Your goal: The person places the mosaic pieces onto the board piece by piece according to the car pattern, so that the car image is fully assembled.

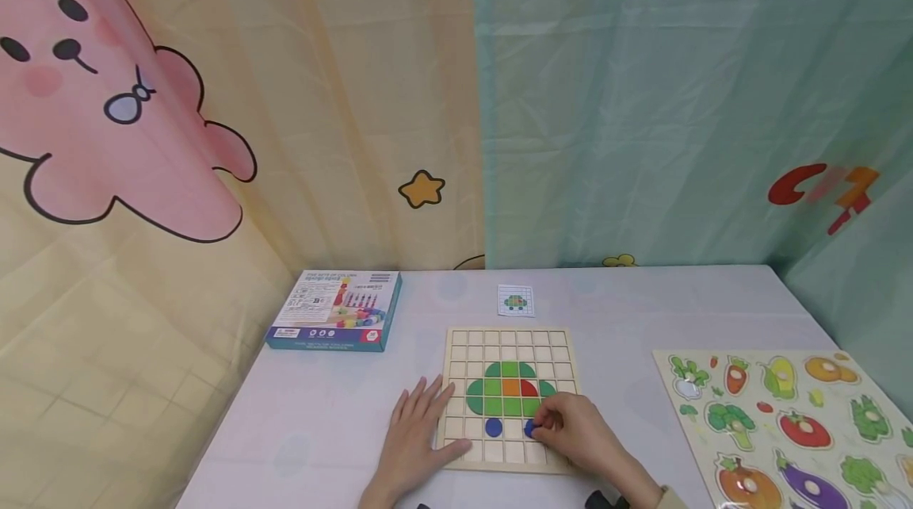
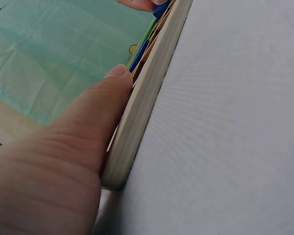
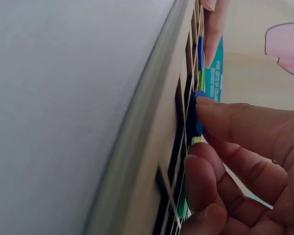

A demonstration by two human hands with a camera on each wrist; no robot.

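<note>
A wooden grid board (image 1: pixel 456 346) lies on the table, with green pieces (image 1: pixel 509 406), an orange square (image 1: pixel 510 387) and a red piece (image 1: pixel 528 388) set in its middle. Below them sits a blue round piece (image 1: pixel 494 427). My right hand (image 1: pixel 581 431) pinches a second blue round piece (image 3: pixel 196 120) between thumb and finger, right at the grid near the board's lower right. On the board's left edge rests my left hand (image 1: pixel 415 436), fingers straight and spread, its thumb (image 2: pixel 95 110) lying over the lower left part.
Behind the board lies a small picture card (image 1: pixel 515 301) showing a similar green shape. A boxed set (image 1: pixel 335 311) stands at the back left. To the right is a large sheet of vegetable pictures (image 1: pixel 766 430). Printed curtains (image 1: pixel 613 136) hang behind the table (image 1: pixel 285 422).
</note>
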